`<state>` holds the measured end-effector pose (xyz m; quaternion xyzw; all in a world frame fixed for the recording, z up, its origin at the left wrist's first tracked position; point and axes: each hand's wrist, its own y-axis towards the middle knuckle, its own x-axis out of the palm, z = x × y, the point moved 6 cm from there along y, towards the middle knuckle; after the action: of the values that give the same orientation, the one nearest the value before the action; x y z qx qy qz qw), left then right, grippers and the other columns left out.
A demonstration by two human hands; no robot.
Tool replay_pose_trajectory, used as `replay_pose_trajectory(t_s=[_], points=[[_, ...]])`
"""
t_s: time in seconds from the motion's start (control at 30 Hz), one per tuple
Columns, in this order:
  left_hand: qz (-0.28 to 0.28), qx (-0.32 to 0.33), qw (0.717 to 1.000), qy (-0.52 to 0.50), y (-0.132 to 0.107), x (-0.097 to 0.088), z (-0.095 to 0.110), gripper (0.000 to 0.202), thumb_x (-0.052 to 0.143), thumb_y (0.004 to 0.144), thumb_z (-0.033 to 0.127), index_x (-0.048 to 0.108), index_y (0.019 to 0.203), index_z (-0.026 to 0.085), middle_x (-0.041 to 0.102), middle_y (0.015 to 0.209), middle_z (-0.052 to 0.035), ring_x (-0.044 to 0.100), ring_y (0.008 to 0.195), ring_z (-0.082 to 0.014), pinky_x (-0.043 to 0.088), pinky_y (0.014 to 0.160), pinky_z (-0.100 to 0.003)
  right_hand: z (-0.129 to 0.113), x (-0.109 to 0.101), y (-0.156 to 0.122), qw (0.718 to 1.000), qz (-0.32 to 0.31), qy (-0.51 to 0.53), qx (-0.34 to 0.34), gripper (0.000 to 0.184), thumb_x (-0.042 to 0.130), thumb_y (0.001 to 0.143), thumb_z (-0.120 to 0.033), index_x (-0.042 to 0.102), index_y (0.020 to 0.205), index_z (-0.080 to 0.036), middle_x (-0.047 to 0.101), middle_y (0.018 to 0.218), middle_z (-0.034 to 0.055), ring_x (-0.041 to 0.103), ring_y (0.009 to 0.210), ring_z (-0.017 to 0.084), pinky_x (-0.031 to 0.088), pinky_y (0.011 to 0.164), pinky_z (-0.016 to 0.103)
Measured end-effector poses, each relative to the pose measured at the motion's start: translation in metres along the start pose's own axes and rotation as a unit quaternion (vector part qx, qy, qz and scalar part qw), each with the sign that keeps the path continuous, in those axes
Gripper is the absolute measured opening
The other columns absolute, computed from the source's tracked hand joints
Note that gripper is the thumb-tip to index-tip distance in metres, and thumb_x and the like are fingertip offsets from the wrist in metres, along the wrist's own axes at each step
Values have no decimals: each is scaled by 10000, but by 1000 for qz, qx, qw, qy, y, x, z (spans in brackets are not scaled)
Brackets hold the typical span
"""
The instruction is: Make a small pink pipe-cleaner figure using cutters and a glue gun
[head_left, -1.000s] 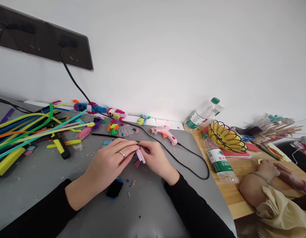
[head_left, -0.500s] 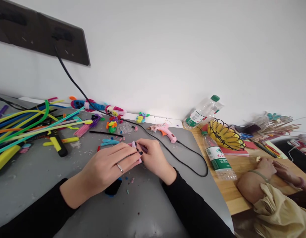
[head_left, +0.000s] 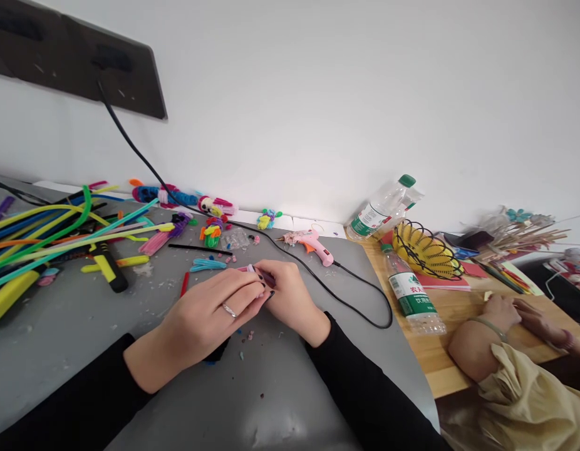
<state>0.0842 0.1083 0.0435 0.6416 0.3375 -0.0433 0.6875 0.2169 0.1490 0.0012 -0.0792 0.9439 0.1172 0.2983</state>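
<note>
Over the grey table (head_left: 83,326) my left hand (head_left: 210,316), with a ring on one finger, and my right hand (head_left: 285,297) meet fingertip to fingertip. Both are closed on a small pale pink pipe cleaner piece (head_left: 251,269), of which only a short end shows above the fingers. Small coloured scraps lie on the table under and around the hands. A black object (head_left: 219,352) is partly hidden beneath my left hand.
Long coloured pipe cleaners (head_left: 46,232) and a yellow-black tool (head_left: 109,269) lie at the left. A pink glue gun (head_left: 313,243) with a black cord (head_left: 360,300) sits behind my hands. Two water bottles (head_left: 409,294), a wire basket (head_left: 428,254) and another person's arms (head_left: 501,338) are on the wooden table at right.
My hands have closed tighter round the pink piece, which stuck out below the fingers a second ago and now shows only above them. The view has shifted slightly.
</note>
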Motion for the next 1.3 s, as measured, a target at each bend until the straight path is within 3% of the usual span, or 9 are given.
replay_pose_trajectory(t_s=[0.23, 0.4, 0.57, 0.83, 1.03, 1.13, 1.3], points=[[22, 0, 999, 45, 0, -6, 1, 272, 637, 927, -38, 670, 1187, 37, 804, 928, -96, 780, 855, -180, 628, 915, -270, 1, 1, 1, 1000, 17, 10, 20, 167, 450, 815, -184, 450, 652, -222, 522, 610, -33, 407, 603, 124, 317, 610, 256], [28, -1, 998, 48, 2, -7, 0, 478, 618, 914, -95, 583, 1382, -5, 819, 943, -120, 791, 914, -199, 634, 915, -295, 4, -3, 2, 999, 47, -9, 26, 263, 474, 846, -234, 360, 610, -224, 410, 546, -59, 309, 555, 106, 259, 554, 259], [55, -16, 997, 58, 5, -13, -4, 643, 658, 896, -93, 524, 1500, 82, 821, 865, -48, 793, 791, -175, 644, 801, -255, 3, -3, 3, 998, 35, 11, 45, 280, 482, 857, -248, 368, 604, -216, 359, 555, -64, 284, 564, 101, 250, 550, 257], [50, -48, 996, 51, 1, -11, -9, 378, 634, 918, -67, 665, 1226, 149, 826, 878, -28, 794, 778, -163, 629, 804, -236, 5, -1, 3, 998, 36, 21, 53, 278, 466, 859, -252, 377, 598, -218, 393, 535, -62, 308, 552, 102, 252, 553, 260], [-25, -108, 994, -4, -5, -4, -38, 268, 616, 1018, 152, 617, 1276, 225, 811, 983, -36, 773, 746, -162, 634, 736, -266, 8, -9, 4, 996, 60, -5, 71, 262, 466, 837, -238, 373, 594, -216, 351, 554, -61, 309, 570, 107, 249, 575, 269], [-46, -67, 995, -61, -6, -2, -45, 208, 623, 1025, 210, 640, 1231, 220, 778, 1004, -55, 764, 853, -181, 633, 807, -292, 6, -8, 3, 996, 49, 1, 69, 248, 496, 834, -255, 412, 604, -212, 389, 571, -60, 314, 580, 105, 254, 576, 264], [-78, -51, 985, -144, -8, -2, -47, 174, 591, 1034, 179, 708, 1147, 241, 756, 920, -20, 732, 794, -146, 598, 758, -241, 1, -5, 2, 998, 24, 21, 54, 236, 504, 824, -270, 455, 603, -204, 408, 557, -62, 304, 582, 102, 258, 573, 256]])
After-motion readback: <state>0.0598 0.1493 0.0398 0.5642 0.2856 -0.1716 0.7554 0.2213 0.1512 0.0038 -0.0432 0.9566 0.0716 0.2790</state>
